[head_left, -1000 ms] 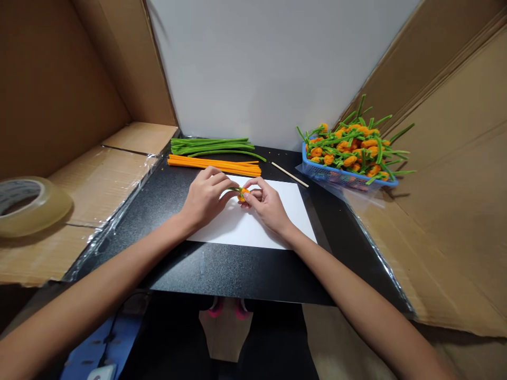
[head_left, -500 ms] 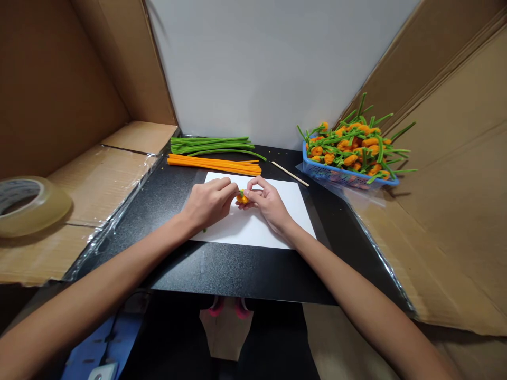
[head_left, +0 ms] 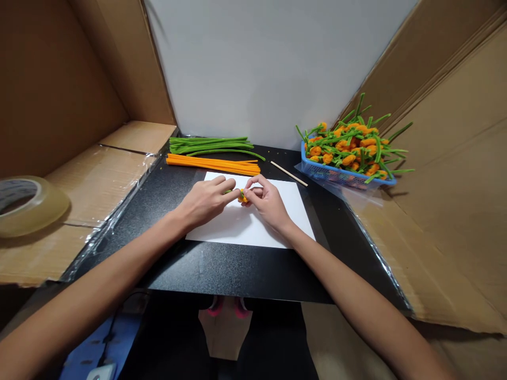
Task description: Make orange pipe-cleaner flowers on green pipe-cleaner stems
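Between my hands, above a white sheet of paper (head_left: 237, 229), is a small orange piece of coiled pipe cleaner (head_left: 243, 197) with green on top. The thumb and fingertips of my right hand (head_left: 271, 205) pinch it from the right. My left hand (head_left: 208, 200) is closed at its left side, index finger reaching to the piece. A short bit of green pipe cleaner (head_left: 228, 192) shows at the left fingers; the rest is hidden by the hand.
Behind the paper lie bundles of green pipe cleaners (head_left: 209, 144) and orange pipe cleaners (head_left: 214, 163). A thin wooden stick (head_left: 289, 173) lies right of them. A blue basket (head_left: 336, 174) holds similar orange-and-green pieces. A tape roll (head_left: 51, 208) sits on cardboard at left.
My left hand has turned and its index finger has stretched toward the orange piece. The green tip that showed below the left hand is out of sight. My right hand keeps its pinch.
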### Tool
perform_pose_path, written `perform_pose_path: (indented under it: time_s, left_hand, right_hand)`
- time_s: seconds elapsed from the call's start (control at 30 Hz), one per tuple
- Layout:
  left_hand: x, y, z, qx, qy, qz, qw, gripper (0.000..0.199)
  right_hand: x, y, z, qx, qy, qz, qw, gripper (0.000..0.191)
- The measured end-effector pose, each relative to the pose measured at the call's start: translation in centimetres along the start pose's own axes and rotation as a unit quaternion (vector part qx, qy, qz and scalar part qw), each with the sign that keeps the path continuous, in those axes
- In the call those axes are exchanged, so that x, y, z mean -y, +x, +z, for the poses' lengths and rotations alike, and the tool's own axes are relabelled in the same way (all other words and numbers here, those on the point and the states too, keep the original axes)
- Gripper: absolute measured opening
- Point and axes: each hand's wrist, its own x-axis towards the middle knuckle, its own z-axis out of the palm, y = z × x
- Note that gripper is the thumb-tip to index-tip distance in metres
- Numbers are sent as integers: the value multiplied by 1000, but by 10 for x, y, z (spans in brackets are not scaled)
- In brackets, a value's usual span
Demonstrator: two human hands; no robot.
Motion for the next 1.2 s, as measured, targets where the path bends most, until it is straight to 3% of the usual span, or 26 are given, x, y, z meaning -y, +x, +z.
perform_pose_path:
  time_s: [0.1,0.23,0.4,0.67,0.87,1.0,1.2]
  left_hand:
    - [5,0,-7,-9,-30,16,999,21]
    - [10,1,-13,15,-48,38,998,24]
    - [12,2,-9,20,-11,49,999,26]
    - [13,0,-2,-7,39,58,998,22]
    - [8,-1,-1,14,36,33,999,24]
    - [6,-3,4,-42,-3,-2,999,20]
    - [3,-3,15,-102,-141,-111,978,15]
  right_hand:
    - [4,-1,2,18,-30,-25,999,23]
    - [3,1,4,-12,-6,-6,1000,25]
    - [-1,4,2,-43,74,58,995,30]
    - [-1,3,1,-56,71,37,995,29]
    - [1,1,1,-35,2,-7,999,22]
    - [2,0,2,-10,-48,-48,998,20]
    - [2,-2,1,7,-143,-94,985,21]
